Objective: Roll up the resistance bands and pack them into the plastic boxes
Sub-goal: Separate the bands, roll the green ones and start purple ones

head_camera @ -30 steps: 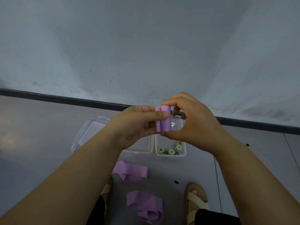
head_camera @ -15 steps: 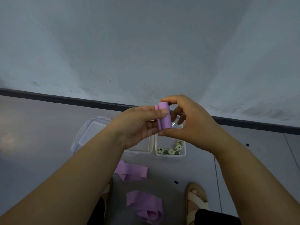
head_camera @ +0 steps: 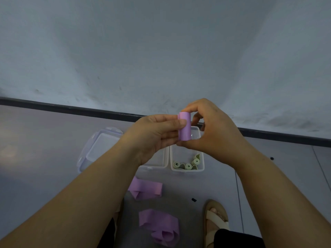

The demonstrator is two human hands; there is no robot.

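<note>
My feed is dim and bluish, lit softly and evenly, with a faint pale sheen on the floor (head_camera: 10, 153) at far left. The wide lens bows the baseboard (head_camera: 71, 108), and the lower corners look stretched and soft.

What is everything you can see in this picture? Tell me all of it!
rolled band: one, purple, held between both hands
loose bands: two, purple, on the floor nearer than the boxes
small rolls: at least three, green, in the right box
boxes: two, clear, side by side on the floor
lid: one, clear, left of the boxes
sandal: one, beige, bottom right
left hand: one, pinches the rolled band
right hand: one, pinches the rolled band
</note>
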